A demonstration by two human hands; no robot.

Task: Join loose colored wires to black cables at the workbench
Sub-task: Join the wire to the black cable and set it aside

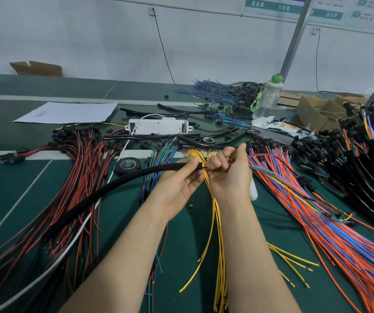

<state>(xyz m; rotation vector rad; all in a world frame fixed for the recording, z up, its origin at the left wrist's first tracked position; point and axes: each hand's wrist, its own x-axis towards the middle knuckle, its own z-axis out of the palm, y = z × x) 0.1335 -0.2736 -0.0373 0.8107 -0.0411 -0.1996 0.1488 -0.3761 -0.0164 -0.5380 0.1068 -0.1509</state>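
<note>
Centre of frame: the left hand pinches the end of the black cable, which arcs away to the lower left over the workbench; the right hand, fingers curled, pinches a few loose colored wires trailing right. The two ends meet between the thumbs. Judged best practice: hold the cable end steady, keep the wire tips aligned and level with it, and feed straight so nothing buckles or snags the yellow wires beneath

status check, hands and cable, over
Left hand grips black cable end. Right hand pinches loose colored wires at cable mouth. Yellow wire bundle lies under both hands.
</note>
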